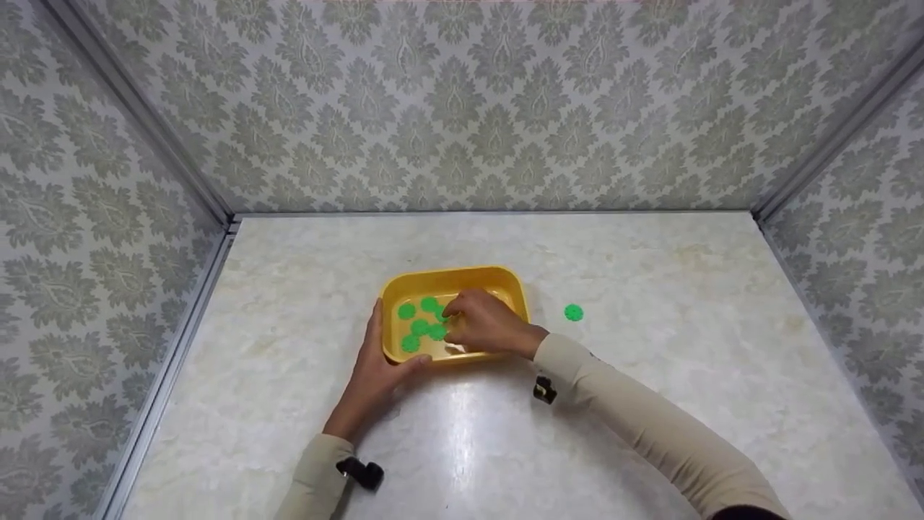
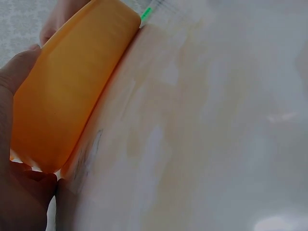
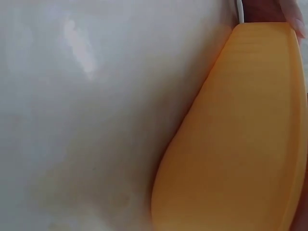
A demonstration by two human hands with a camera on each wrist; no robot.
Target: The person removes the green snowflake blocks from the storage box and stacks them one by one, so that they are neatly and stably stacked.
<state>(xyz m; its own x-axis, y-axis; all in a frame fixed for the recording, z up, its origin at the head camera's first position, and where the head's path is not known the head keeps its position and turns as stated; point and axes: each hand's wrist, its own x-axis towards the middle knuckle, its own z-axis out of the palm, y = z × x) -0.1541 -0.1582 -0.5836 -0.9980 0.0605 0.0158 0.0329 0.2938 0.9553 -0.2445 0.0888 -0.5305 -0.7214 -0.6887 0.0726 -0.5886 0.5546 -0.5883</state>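
Observation:
A yellow plastic tray (image 1: 451,276) with rounded corners stands on the table, several small green notched discs (image 1: 420,328) lying flat on its floor. At its left end my left hand (image 1: 381,365) grips the corner, thumb over the front rim and fingers along the outer side wall; the left wrist view shows this hold around the tray (image 2: 72,82). My right hand (image 1: 485,323) reaches into the tray over the front rim, bent fingers and thumb apart beside the discs. Its fingertips are out of sight in the right wrist view, where the tray wall (image 3: 236,134) blocks them.
One more green disc (image 1: 574,312) lies on the marbled tabletop (image 1: 650,289) to the right of the tray. Patterned wall panels (image 1: 491,108) stand at the back and both sides. A black strap piece (image 1: 361,473) hangs at the left wrist.

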